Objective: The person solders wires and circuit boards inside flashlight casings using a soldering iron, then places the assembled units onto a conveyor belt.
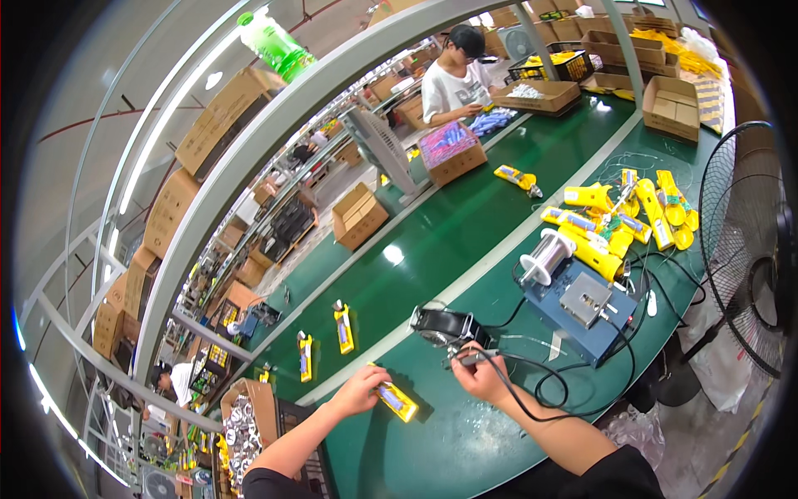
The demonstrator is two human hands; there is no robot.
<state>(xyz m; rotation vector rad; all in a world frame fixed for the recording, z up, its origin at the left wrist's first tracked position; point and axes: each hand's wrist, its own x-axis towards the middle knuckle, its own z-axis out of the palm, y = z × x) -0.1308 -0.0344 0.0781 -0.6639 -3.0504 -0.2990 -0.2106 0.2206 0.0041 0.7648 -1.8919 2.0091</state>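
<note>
My left hand (pixel 361 392) grips a yellow flashlight body (pixel 399 402) just above the green bench, its open side showing parts inside. My right hand (pixel 480 376) is closed around a soldering iron (pixel 475 358) with a black cable looping off to the right. Just beyond that hand sits a small black fan-like device (pixel 447 326). A blue soldering station (pixel 579 309) stands to the right, with a white spool of wire (pixel 547 256) at its far left corner. The iron's tip is too small to make out.
Yellow flashlight bodies lie heaped (pixel 619 218) beyond the station. Further yellow bodies (pixel 343 328) rest on the green conveyor belt (pixel 399 279). A large black fan (pixel 752 258) stands at the right edge. A carton of metallic parts (pixel 249 416) is at lower left. Across the belt, a person (pixel 455 83) works.
</note>
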